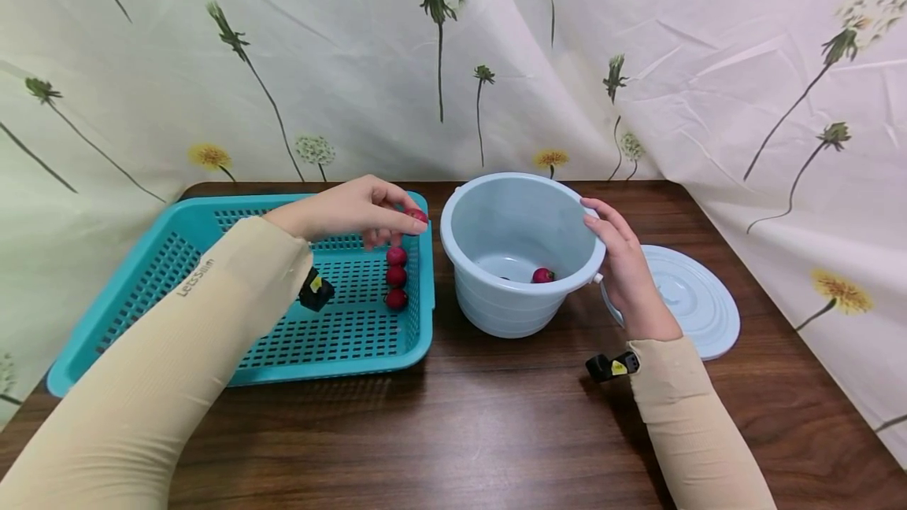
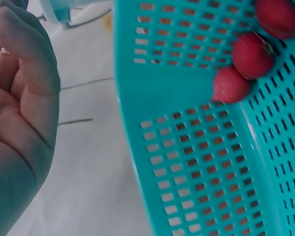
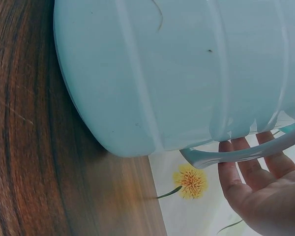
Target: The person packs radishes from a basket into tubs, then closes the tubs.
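My left hand point(image 1: 368, 209) pinches a red radish point(image 1: 416, 216) between thumb and fingers, above the right end of a turquoise basket point(image 1: 425, 321). Three more radishes point(image 1: 396, 277) lie in a row inside that end; the left wrist view shows these radishes point(image 2: 253, 55) against the basket wall, with the left hand point(image 2: 22, 98) just outside the rim. To the right stands a light blue bucket point(image 1: 506, 301), one radish point(image 1: 543, 275) visible on its floor. My right hand point(image 1: 627, 262) holds the bucket's right rim; in the right wrist view its fingers point(image 3: 258, 169) touch the outer wall beside the handle point(image 3: 250, 151).
A round light blue lid point(image 1: 690, 297) lies on the brown wooden table point(image 1: 489, 431), right of the bucket and partly behind the right hand. White cloth point(image 1: 517, 46) printed with dandelions hangs behind the table and along its sides.
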Demonstrator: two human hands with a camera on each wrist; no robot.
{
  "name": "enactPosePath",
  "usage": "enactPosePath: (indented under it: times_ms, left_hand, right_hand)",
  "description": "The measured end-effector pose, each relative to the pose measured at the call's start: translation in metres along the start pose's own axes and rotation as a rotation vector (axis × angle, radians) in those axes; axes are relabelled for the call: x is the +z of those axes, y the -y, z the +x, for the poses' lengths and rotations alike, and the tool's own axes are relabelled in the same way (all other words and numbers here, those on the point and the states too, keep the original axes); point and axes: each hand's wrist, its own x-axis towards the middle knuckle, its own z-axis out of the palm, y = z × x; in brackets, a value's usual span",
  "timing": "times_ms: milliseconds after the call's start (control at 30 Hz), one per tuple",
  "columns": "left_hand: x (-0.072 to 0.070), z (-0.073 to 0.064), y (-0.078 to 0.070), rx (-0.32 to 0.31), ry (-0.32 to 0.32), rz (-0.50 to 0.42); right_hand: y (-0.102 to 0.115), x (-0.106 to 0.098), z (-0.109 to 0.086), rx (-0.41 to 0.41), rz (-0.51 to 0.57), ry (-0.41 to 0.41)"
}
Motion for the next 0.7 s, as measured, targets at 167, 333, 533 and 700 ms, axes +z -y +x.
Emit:
enactPosePath:
  times_ms: [167,333,533,700]
  left_hand:
    - [0.004,0.002,-0.012,0.028,0.001,-0.010]
    - [0.010,0.005,-0.021,0.059,0.001,-0.002]
    - [0.016,0.007,-0.029,0.106,0.023,-0.020]
    - [0.020,0.010,-0.034,0.132,0.035,-0.028]
  right_hand:
    - [-0.001,0.000,0.000,-0.004,0.001,0.003]
    - [-0.001,-0.001,0.000,-0.006,0.003,0.003]
    - [-0.002,-0.001,0.000,-0.009,-0.005,0.004]
    - [-0.001,0.000,0.000,-0.006,-0.002,0.006]
